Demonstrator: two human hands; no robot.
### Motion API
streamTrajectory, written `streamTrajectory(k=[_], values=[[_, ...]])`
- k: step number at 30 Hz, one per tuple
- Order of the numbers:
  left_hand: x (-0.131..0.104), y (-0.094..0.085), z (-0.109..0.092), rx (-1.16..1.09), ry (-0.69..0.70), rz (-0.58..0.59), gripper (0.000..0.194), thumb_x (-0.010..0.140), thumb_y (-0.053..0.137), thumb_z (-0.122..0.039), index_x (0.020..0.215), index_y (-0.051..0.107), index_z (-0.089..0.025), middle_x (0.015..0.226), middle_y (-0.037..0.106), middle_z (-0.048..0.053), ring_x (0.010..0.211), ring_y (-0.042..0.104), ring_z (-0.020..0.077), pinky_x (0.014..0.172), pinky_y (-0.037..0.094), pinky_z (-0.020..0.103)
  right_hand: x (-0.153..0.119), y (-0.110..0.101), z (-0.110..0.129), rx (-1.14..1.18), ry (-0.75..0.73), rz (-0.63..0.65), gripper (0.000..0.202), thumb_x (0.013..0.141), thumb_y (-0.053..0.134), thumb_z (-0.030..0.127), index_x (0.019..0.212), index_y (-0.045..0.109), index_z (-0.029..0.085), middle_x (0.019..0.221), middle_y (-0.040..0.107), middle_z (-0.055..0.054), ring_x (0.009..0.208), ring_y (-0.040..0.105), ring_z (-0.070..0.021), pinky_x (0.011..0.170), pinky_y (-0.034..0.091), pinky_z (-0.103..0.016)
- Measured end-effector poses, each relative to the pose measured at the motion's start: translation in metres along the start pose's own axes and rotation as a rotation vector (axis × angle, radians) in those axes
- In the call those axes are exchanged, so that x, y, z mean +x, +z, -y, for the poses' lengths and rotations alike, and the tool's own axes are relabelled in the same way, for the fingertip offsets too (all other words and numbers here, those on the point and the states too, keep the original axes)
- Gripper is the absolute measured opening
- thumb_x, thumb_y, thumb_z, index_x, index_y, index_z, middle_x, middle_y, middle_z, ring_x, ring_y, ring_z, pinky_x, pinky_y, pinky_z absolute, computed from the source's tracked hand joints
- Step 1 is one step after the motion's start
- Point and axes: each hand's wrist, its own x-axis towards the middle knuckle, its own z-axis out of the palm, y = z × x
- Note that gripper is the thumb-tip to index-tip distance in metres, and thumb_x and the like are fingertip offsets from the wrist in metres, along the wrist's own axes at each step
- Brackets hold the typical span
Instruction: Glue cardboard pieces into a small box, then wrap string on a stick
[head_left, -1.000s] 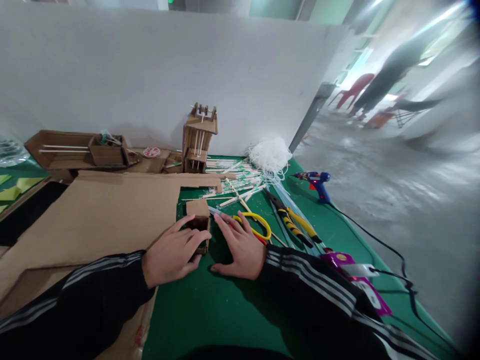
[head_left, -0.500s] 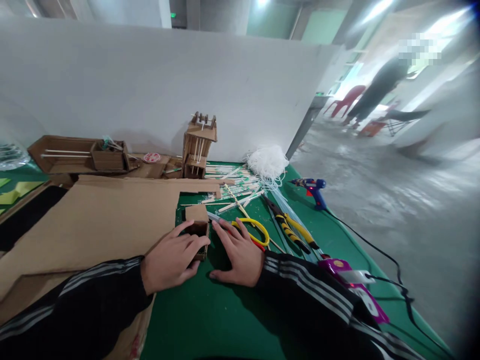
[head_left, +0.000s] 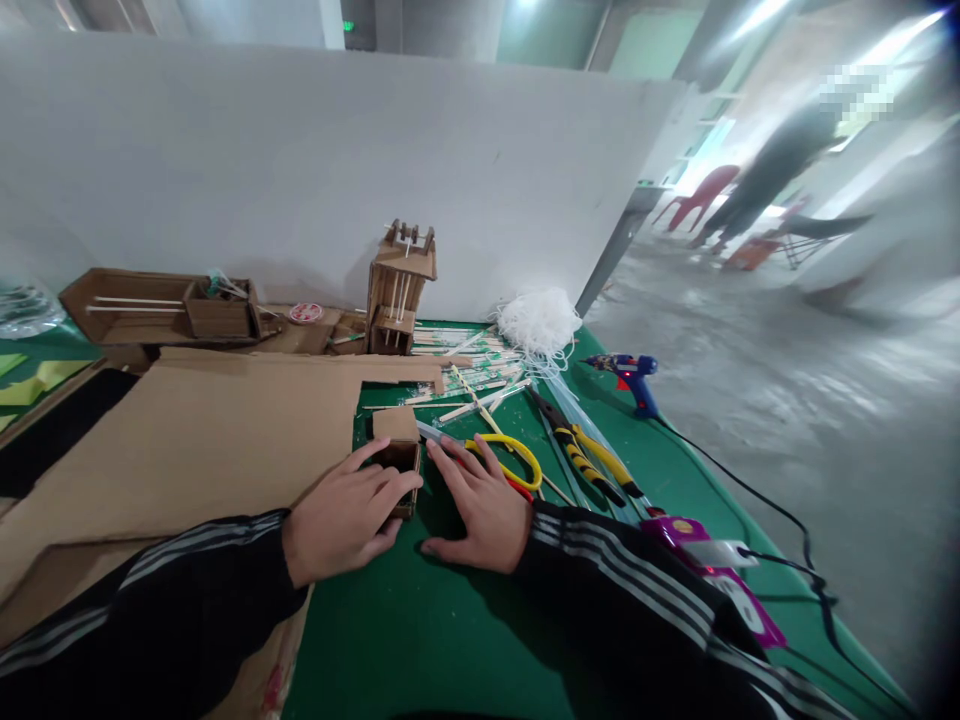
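A small open cardboard box (head_left: 405, 457) with a raised flap stands on the green table (head_left: 420, 640). My left hand (head_left: 349, 515) has its fingers around the near and left part of this box, one fingertip at the flap and another at the right rim. My right hand (head_left: 480, 505) lies just right of the box with its fingers spread, holding nothing. Beside its fingertips are scissors with yellow and red handles (head_left: 525, 452). Yellow-and-black pliers (head_left: 589, 462) rest farther right. What touches the box under my left palm is hidden.
Flat cardboard (head_left: 247, 430) covers the left. Behind stand a cardboard tower (head_left: 394, 300) and a long box (head_left: 142, 310). Thin sticks (head_left: 480, 375), white string (head_left: 536, 320), a blue glue gun (head_left: 634, 375) and a purple power strip (head_left: 712, 560) lie right. A person stands in the background.
The view has shifted very slightly. Both hands and the small box hold the same places relative to each other.
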Motion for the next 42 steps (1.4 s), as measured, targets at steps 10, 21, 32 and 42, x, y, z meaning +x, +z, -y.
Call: streamTrajectory(k=[10,21,32,42], values=[[-0.001,-0.006,-0.004,0.015,-0.03,0.043,0.032,0.089,0.051,-0.02,0.121,0.047,-0.02,0.089,0.062,0.0,0.087,0.061,0.0195,0.118,0.016,0.048,0.0,-0.001,0.0,0.001,0.024,0.035,0.115,0.071,0.064,0.065,0.154,0.011,0.006,0.153,0.034,-0.017,0.147,0.018,-0.0311,0.119,-0.004,-0.055],[0.0,-0.015,-0.006,-0.085,-0.068,-0.013,0.037,0.088,0.055,-0.029,0.123,0.047,-0.021,0.097,0.064,0.001,0.093,0.061,0.0207,0.117,0.013,0.051,-0.001,0.0,-0.001,0.009,0.009,0.029,0.114,0.072,0.064,0.066,0.154,0.01,0.008,0.154,0.034,-0.017,0.147,0.017,-0.0316,0.118,-0.006,-0.056],[-0.007,-0.076,0.034,-0.134,-0.237,0.028,0.026,0.094,0.041,-0.033,0.114,0.053,-0.02,0.104,0.065,0.005,0.098,0.059,0.0238,0.096,0.04,0.045,0.0,-0.004,0.001,0.018,0.037,0.063,0.113,0.073,0.064,0.065,0.154,0.013,0.006,0.154,0.033,-0.016,0.147,0.016,-0.03,0.119,-0.005,-0.055],[-0.029,-0.073,0.083,-0.263,-0.436,0.366,0.067,0.074,0.069,-0.056,0.129,0.052,-0.024,0.136,0.054,0.009,0.126,0.049,0.0304,0.104,0.042,0.041,0.002,-0.008,0.002,0.001,0.059,0.106,0.113,0.073,0.064,0.064,0.154,0.012,0.005,0.156,0.029,-0.016,0.148,0.014,-0.031,0.119,-0.004,-0.056]])
